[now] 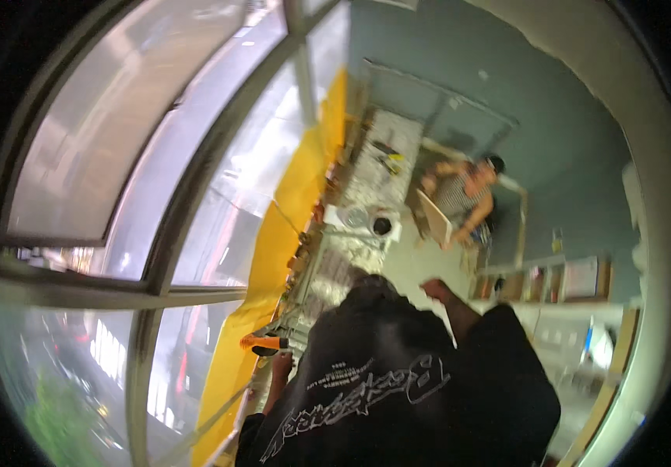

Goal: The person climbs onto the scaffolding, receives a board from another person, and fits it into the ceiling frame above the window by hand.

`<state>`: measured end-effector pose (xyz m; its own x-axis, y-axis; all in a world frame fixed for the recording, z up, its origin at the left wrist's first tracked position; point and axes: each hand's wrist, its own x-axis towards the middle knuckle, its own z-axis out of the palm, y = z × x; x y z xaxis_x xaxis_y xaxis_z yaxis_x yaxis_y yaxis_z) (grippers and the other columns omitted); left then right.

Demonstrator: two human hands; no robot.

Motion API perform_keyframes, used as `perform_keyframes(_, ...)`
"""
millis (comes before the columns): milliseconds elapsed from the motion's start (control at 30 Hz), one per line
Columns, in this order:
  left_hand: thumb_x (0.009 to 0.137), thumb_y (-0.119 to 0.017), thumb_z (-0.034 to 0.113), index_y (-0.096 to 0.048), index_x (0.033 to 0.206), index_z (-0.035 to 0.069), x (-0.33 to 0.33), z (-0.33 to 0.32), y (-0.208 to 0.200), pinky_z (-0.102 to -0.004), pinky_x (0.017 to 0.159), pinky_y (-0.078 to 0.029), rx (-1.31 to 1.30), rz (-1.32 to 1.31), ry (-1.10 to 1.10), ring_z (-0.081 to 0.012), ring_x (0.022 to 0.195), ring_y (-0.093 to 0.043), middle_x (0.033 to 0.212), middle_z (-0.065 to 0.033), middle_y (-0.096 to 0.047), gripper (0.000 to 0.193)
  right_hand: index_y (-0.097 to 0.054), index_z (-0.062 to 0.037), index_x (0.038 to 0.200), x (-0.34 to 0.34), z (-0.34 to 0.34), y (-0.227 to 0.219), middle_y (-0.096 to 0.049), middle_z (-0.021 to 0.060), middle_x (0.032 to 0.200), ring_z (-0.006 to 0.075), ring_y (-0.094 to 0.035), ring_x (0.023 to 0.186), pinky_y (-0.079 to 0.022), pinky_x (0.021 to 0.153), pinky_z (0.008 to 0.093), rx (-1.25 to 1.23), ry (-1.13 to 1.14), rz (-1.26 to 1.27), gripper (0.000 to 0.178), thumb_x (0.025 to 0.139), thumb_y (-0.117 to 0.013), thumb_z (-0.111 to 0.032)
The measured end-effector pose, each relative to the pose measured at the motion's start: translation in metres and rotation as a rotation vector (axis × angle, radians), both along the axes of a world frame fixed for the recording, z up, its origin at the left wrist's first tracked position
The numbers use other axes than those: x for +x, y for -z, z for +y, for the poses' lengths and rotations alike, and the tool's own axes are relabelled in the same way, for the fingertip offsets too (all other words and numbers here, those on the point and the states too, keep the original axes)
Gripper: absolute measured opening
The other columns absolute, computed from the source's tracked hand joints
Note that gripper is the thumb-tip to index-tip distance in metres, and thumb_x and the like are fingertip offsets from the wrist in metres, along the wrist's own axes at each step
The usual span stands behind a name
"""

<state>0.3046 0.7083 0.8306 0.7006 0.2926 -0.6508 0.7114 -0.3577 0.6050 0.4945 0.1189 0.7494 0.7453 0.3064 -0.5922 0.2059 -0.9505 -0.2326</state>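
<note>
My left hand (282,363) hangs at the lower left, close beside an orange and black tool (267,342) by the window. Blur hides its fingers, so I cannot make out whether it touches the tool. Farther to the right, my right hand (433,289) is raised in front of my body with its fingers curled in, and nothing shows in it. My black T-shirt with pale lettering fills the lower middle and covers part of what lies under me.
A person (471,194) sits by the grey wall, holding a flat board (435,219). Along the window runs a yellow sheet (292,183). Beside it a long worktop (388,144) carries tools and round containers (380,226). A shelf (542,282) stands at right.
</note>
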Motion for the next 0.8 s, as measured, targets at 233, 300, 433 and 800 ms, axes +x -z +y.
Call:
perform_keyframes(233,0.091,-0.061,0.026,-0.069,0.094,-0.006,0.032,-0.002,0.033,-0.0356,0.062,-0.054,-0.098,-0.024,-0.068,-0.0219,0.068,-0.069,0.078,-0.0144,-0.069,0.033,-0.059,0.0013,0.129,-0.013,-0.009,-0.065,-0.071,0.0224,0.103,0.0354,-0.070,0.098,-0.054,0.091,0.0486,0.114,0.379,0.150,0.048,0.100,-0.052,-0.037)
perform_keyframes(300,0.091,-0.061,0.026,-0.069,0.094,-0.006,0.043,-0.005,0.037,-0.0357,0.062,-0.054,-0.068,-0.017,-0.044,-0.0219,0.068,-0.069,0.078,-0.0144,-0.069,0.033,-0.031,0.0064,0.151,-0.011,-0.007,-0.080,-0.066,0.0306,0.116,0.0348,-0.068,0.105,-0.052,0.097,0.0463,0.344,1.191,0.201,0.076,0.097,-0.057,-0.042)
perform_keyframes(433,0.091,-0.061,0.027,-0.069,0.093,-0.005,0.069,-0.019,0.038,-0.0359,0.063,-0.054,-0.032,0.000,0.001,-0.0220,0.068,-0.069,0.078,-0.0145,-0.069,0.033,0.015,0.0068,0.154,0.008,-0.021,-0.089,-0.031,0.0391,0.152,0.0438,-0.039,0.141,-0.035,0.116,0.0450,0.064,0.974,0.144,0.118,0.090,-0.066,-0.050)
perform_keyframes(800,0.091,-0.061,0.027,-0.069,0.093,-0.005,0.117,-0.051,0.019,-0.0365,0.064,-0.053,0.077,0.024,0.048,-0.0221,0.069,-0.069,0.078,-0.0148,-0.069,0.033,-0.015,-0.0227,0.159,0.097,-0.004,-0.082,-0.039,0.0253,0.152,0.0425,-0.043,0.138,-0.037,0.115,0.0498,0.124,0.657,-0.168,0.093,0.089,-0.068,-0.050)
